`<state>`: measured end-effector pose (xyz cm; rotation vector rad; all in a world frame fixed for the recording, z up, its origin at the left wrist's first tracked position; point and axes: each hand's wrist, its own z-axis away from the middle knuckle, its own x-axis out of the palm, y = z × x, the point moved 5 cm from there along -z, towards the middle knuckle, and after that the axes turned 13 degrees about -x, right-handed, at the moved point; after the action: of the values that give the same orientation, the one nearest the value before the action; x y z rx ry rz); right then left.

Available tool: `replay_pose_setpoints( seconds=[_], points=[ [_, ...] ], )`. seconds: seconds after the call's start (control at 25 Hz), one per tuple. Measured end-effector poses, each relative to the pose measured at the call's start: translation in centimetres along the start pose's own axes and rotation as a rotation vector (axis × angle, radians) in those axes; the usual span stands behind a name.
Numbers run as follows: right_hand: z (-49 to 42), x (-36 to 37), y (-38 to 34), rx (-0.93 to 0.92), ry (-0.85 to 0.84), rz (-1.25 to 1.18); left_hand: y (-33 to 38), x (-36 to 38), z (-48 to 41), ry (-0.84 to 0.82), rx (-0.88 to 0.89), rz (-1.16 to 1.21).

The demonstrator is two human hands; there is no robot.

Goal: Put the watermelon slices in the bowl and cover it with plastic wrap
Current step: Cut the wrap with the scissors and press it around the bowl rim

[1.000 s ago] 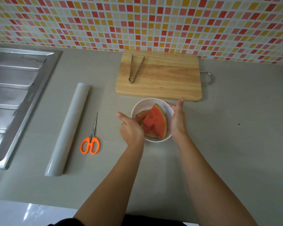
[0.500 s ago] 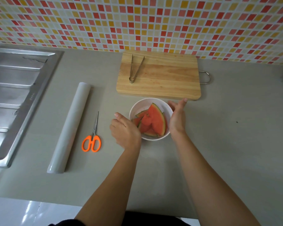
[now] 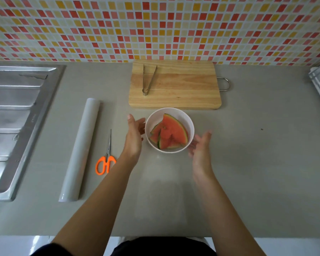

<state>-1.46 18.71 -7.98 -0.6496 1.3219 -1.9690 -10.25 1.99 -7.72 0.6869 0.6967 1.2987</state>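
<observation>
Counter (image 3: 248, 163): grey; white bowl (image 3: 191, 122) just before cutting board (image 3: 183, 85).
Bowl: watermelon slices (image 3: 171, 132) inside, lower ones partly covered.
Hands: left hand (image 3: 134, 137), right hand (image 3: 199, 150) flank bowl, fingers straight, empty.
Plastic wrap roll (image 3: 81, 146): left, beside scissors (image 3: 107, 156).

No text, label, brand or number can be read anywhere. A faint stamped mark on the rim of the steel sink (image 3: 33, 118), at the left edge of the counter (image 3: 257, 163), is too blurred to make out. The plastic wrap roll (image 3: 79, 150) is plain white.
</observation>
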Motion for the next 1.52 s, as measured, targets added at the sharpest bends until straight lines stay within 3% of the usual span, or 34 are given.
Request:
replay_pose_setpoints(
  seconds=[0.12,0.2,0.28,0.44,0.68,0.8,0.92,1.0,1.12,1.2,1.32,1.4,1.52],
  points=[
    [-2.0,-1.0,-1.5,-0.071,0.088,-0.195,-2.7,-1.5,2.1,0.188,-0.058,0.141],
    [-1.3,-1.7,-1.1,-0.136,0.162,-0.148,-2.4,-2.3,2.4,0.290,-0.022,0.148],
    [0.9,-0.8,0.3,-0.161,0.168,-0.095,-0.9,-2.1,1.0,0.201,0.025,0.112],
    [3.2,2.3,1.2,-0.230,0.026,-0.166,1.4,0.3,0.0,-0.092,0.046,-0.037],
    [-1.3,0.4,-0.3,-0.203,-0.040,-0.208,-5.8,0.6,4.4,0.035,-0.109,0.238],
    [-2.3,-0.3,-0.8,-0.244,-0.042,-0.105,-5.4,-0.8,3.9,0.169,0.021,0.186],
    [-2.8,-0.9,-1.2,-0.275,-0.016,0.187,-0.8,-1.0,1.2,0.087,0.162,0.013],
    [-3.4,-0.8,-1.3,-0.156,-0.078,0.247,1.2,0.1,-0.6,-0.028,0.123,-0.169],
    [-3.6,0.3,-1.3,-0.003,-0.342,-0.070,1.0,1.5,-0.7,-0.194,0.059,-0.241],
    [-4.0,1.1,-1.0,0.015,-0.390,-0.183,-0.3,1.0,0.1,-0.179,0.038,-0.173],
    [-5.5,1.3,-0.9,-0.037,-0.289,0.056,-1.2,-0.6,0.1,-0.036,-0.022,-0.060],
    [-6.6,1.3,-1.8,-0.072,-0.327,0.305,-0.5,-1.1,-1.4,0.029,-0.045,-0.224],
    [-8.1,1.8,-2.6,-0.026,-0.466,0.524,1.1,-0.3,-3.4,-0.095,-0.032,-0.399]
  ],
)
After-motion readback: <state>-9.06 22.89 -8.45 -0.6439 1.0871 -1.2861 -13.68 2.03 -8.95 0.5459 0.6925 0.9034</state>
